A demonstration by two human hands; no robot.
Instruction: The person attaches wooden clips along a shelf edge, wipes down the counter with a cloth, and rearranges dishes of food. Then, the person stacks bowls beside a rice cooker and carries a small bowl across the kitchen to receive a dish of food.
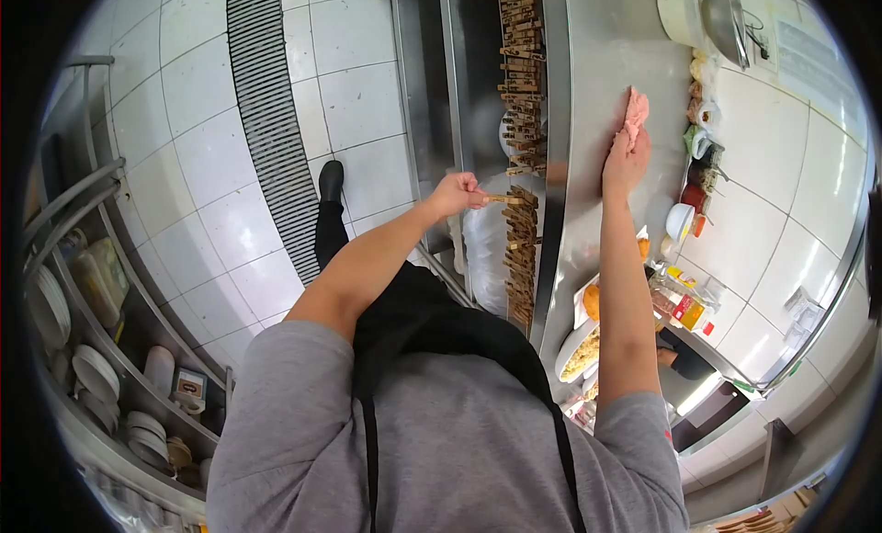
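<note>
My left hand point(457, 195) is closed in a pinch on a wooden clothespin point(501, 198), beside a long row of similar clothespins point(521, 248) along the counter's front edge. Farther right, my right hand point(627, 168) grips a crumpled pink cloth point(635, 115), which rests on the steel counter point(602, 64). Behind the clothespins, a clear plastic-like item point(485, 248) shows on the shelf below.
Jars, wrappers and a white bowl point(680, 221) line the tiled wall. A white bucket point(678, 15) stands at the counter's far end. Near my right forearm lies a tray of food point(581, 354). Stacked dishes point(96, 375) fill the left rack. Another person's arm point(666, 357) shows through an opening.
</note>
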